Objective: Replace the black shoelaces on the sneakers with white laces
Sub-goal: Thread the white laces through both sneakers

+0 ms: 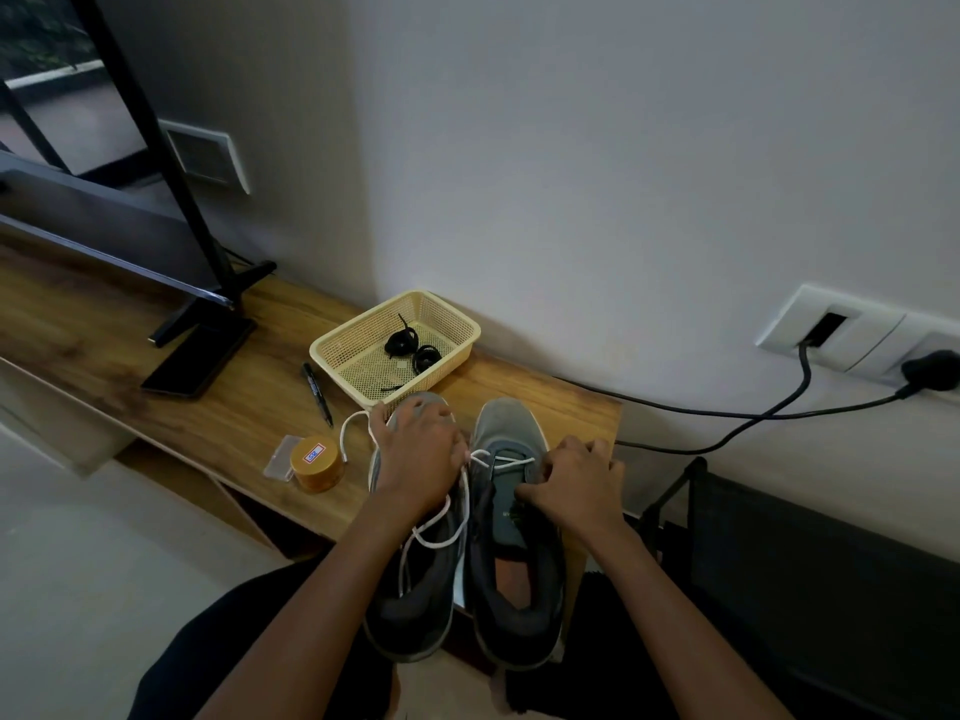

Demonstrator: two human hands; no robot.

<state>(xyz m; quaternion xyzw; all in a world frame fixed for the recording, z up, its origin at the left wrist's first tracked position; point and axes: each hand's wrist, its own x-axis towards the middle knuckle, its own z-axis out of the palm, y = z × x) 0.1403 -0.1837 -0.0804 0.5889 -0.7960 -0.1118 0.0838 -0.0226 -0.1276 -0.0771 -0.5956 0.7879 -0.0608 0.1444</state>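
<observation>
White lace runs crosswise over the right sneaker. Just left of it, the left hand has its fingers pinched on the lace. The right hand is nearer, fingers curled on the eyelet edge.

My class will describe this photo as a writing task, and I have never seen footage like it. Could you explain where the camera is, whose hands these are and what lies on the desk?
There is no machine here. One camera, worn on a person's head, looks down at their own two bare hands. Two grey sneakers sit at the near edge of the wooden desk. The left hand rests on the left sneaker and grips a white lace, which crosses the front eyelets of the right sneaker. The right hand seems to pinch that sneaker's eyelet edge. Behind the shoes, a cream plastic basket holds the black laces. To the left lie a black marker pen, a round yellow tin, a small clear packet and a dark phone.
</observation>
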